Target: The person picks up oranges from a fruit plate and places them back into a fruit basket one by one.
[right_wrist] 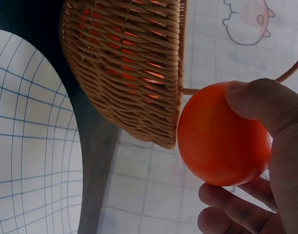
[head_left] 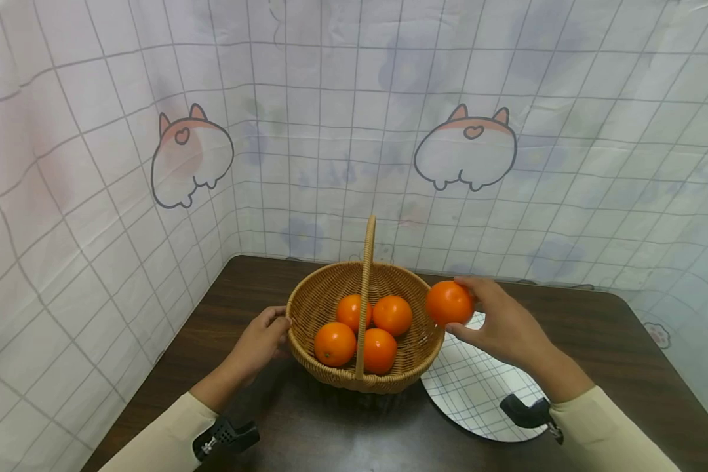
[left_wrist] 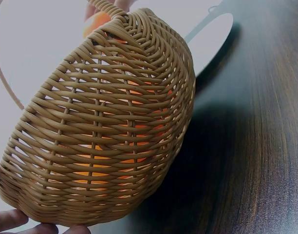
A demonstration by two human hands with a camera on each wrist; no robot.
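Observation:
A wicker basket (head_left: 324, 375) with a tall arched handle (head_left: 367, 282) stands on the table, with several oranges (head_left: 335, 344) inside it. My left hand (head_left: 265, 337) grips the basket's left side, thumb by the rim; in the left wrist view its fingertips (left_wrist: 44, 228) touch the weave. At the basket's right rim, my right hand (head_left: 501, 324) holds another orange (head_left: 448, 303) between thumb and fingers. In the right wrist view this orange (right_wrist: 224, 134) appears beside the basket's rim, raised off the table.
A round white plate (head_left: 484, 387) with a grid pattern lies right of the basket, partly under the right hand. The dark wooden table (head_left: 342, 432) meets a grid-patterned cloth (head_left: 330, 164) at the back and left.

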